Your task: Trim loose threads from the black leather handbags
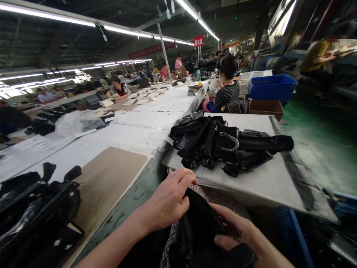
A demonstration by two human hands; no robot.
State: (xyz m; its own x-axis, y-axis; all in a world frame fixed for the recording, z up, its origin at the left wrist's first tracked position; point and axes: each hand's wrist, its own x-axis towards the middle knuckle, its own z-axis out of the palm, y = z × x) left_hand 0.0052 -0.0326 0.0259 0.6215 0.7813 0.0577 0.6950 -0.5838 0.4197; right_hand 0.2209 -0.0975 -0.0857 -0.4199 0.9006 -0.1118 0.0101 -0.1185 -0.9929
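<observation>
Black piece (199, 219) is bottom center, right between the hands: left hand (174, 195) arched over, pinching its top edge, right hand (242, 229) gripping its right side (checked cloth (223, 199) peeking out behind).

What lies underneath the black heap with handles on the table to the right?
A pale tabletop shows around the black heap. Directly beneath, the heap covers the surface, so anything lying flat there cannot be seen.
</observation>
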